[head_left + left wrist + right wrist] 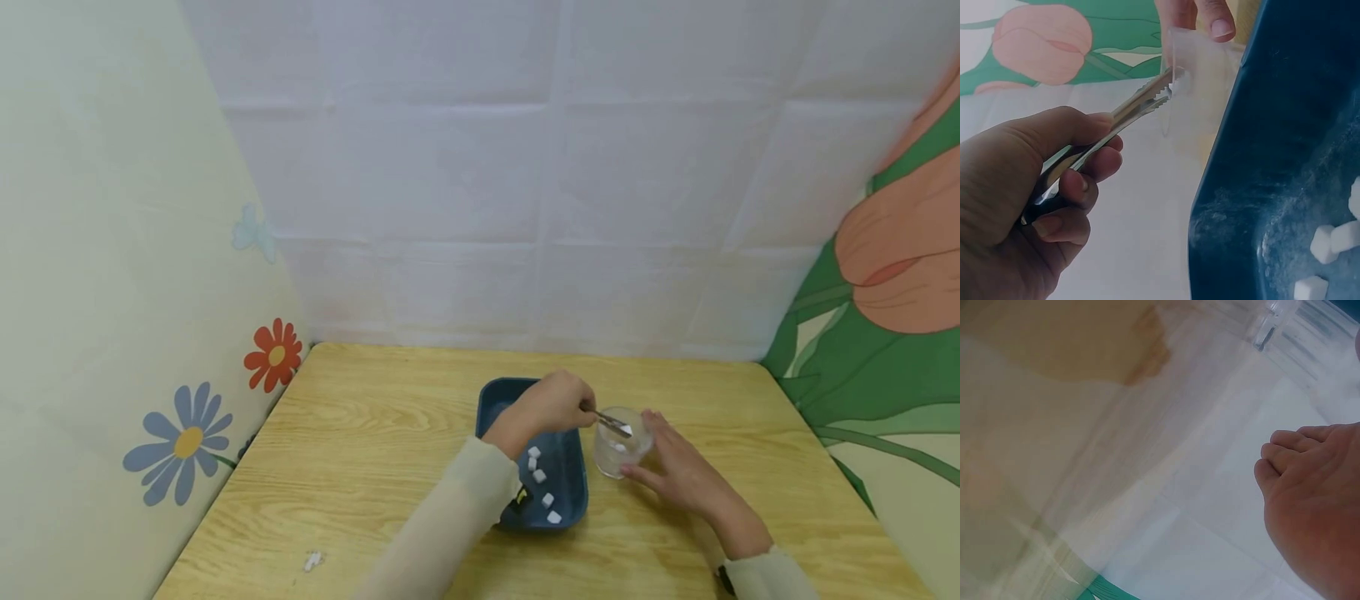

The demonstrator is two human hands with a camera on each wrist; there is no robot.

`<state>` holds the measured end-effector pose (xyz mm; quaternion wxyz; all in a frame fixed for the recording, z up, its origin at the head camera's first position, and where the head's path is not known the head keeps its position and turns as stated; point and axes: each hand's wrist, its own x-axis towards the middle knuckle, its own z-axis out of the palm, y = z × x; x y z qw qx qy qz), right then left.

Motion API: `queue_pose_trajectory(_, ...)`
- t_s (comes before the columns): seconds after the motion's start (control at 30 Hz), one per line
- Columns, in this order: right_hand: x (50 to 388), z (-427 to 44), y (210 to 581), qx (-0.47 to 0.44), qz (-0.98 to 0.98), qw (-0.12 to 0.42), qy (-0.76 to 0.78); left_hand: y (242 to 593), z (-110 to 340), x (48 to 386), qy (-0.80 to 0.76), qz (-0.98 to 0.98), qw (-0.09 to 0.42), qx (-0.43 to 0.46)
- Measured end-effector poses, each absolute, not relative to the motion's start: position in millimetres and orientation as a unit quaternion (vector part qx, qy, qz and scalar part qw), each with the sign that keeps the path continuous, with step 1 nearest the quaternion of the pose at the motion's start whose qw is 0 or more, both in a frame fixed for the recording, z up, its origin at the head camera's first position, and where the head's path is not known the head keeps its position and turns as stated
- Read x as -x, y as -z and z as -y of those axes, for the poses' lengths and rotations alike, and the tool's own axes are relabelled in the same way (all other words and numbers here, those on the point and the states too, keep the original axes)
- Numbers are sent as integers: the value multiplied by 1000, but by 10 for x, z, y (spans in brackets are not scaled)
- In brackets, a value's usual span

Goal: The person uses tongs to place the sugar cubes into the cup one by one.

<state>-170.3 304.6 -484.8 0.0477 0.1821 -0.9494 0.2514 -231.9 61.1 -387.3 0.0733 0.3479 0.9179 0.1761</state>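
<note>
A pair of shiny metal tongs (1104, 134) is held by the left hand (555, 404), with the thumb on one side and the fingers curled on the other. The tips of the tongs are held at the mouth of a clear cup (609, 463), and something small and white can be seen by them, though it cannot be told if it is pinched. The cup is gripped by the right hand (678, 471), with the thumb on the near side and the fingers on the far side. A blue tray (573, 475) is set just beside the cup, under the left arm. Five white cubes (540, 476) can be seen in the tray, spread in a loose line. The tray and the cup are both held up by the wood-look worktop (390, 408). A white scrap (313, 560) is seen near the front left of the worktop. The back is covered by a white sheet (450, 167), and a red flower (277, 357) and a blue flower (187, 443) are shown on the left wall.
</note>
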Motion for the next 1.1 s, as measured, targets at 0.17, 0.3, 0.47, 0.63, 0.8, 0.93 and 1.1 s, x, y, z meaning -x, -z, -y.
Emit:
queue_pose_trajectory(0.17, 1715, -3050, 4850, -178, 951, 43, -249, 3890, -660, 2315, -162, -922, 77, -343)
queue_pose_trajectory(0.3, 1718, -3051, 4834, -177, 951, 37, -250, 3902, -704, 2301, -146, -924, 73, -345)
queue_pose_trajectory(0.47, 1703, -3059, 4821, -176, 952, 38, -247, 3920, -763, 2289, -132, -922, 68, -358)
queue_pose_trajectory(0.63, 1707, -3057, 4828, -179, 951, 41, -250, 3911, -786, 2275, -116, -926, 60, -355)
queue_pose_trajectory(0.8, 1721, -3055, 4854, -186, 948, 52, -252, 3903, -817, 2259, -110, -929, 58, -349)
queue_pose_trajectory(0.93, 1713, -3050, 4859, -186, 948, 53, -252, 3901, -845, 2229, -108, -931, 64, -343)
queue_pose_trajectory(1.1, 1709, -3043, 4849, -182, 949, 49, -252, 3918, -869, 2207, -101, -934, 68, -335)
